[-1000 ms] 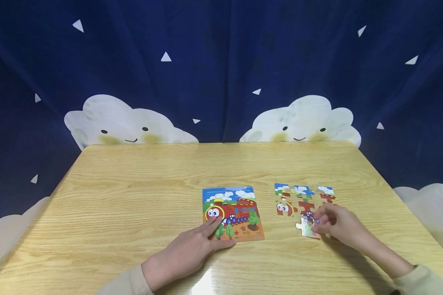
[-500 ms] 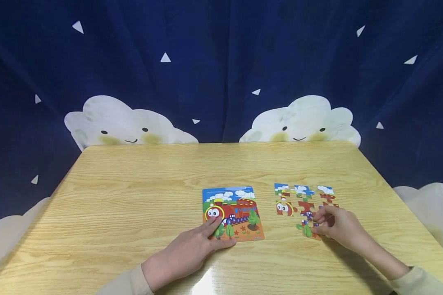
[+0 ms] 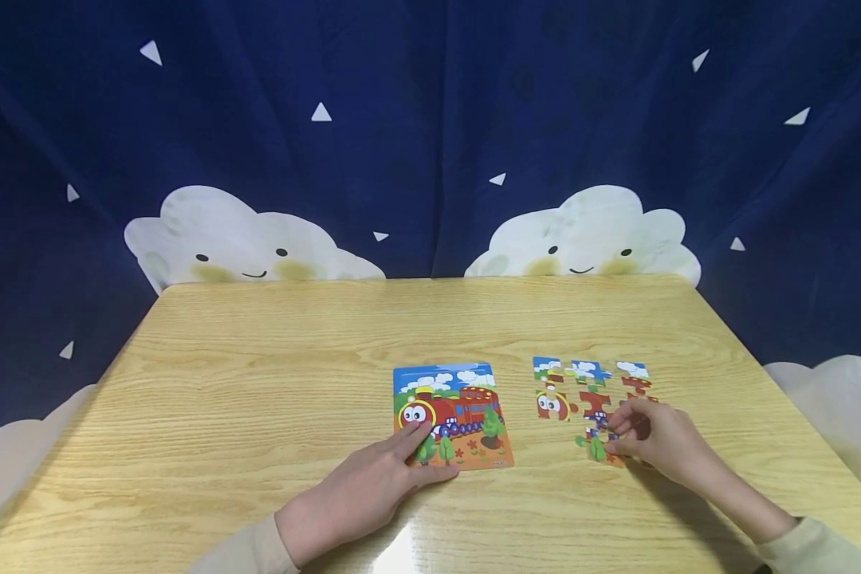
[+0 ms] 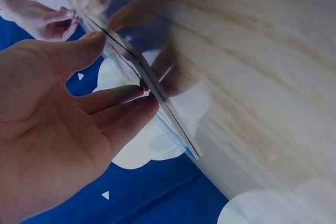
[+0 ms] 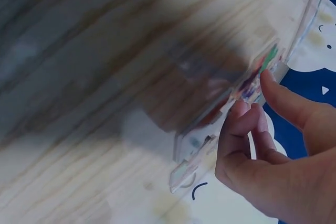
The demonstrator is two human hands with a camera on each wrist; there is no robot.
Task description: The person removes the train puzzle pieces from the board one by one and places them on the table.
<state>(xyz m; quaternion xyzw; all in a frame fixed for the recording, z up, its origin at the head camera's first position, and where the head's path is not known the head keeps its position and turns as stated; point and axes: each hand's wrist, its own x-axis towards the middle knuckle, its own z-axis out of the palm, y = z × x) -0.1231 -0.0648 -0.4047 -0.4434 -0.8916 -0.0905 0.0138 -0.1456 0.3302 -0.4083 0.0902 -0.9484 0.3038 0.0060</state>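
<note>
A square picture board of a red train (image 3: 466, 410) lies flat on the table. My left hand (image 3: 362, 490) rests on its lower left part, fingers stretched over the picture and thumb along the front edge. To the right, my right hand (image 3: 663, 442) pinches a jigsaw piece with a green tree (image 3: 597, 451) between thumb and fingers, at the front of a group of loose pieces. A piece with the train's eyes (image 3: 552, 405) lies left of this hand. In the right wrist view the thumb and fingertips meet at the piece (image 5: 269, 56), low over the table.
Jigsaw pieces with sky and clouds (image 3: 587, 371) form the back row of the group, with red train pieces (image 3: 594, 400) in front of them. The wooden table (image 3: 258, 383) ends at a dark blue curtain (image 3: 430, 119) with white clouds.
The tree piece has tipped slightly, losing its white glare, and settled beside the middle pieces. My right hand has barely shifted; the left hand and train board have stayed put.
</note>
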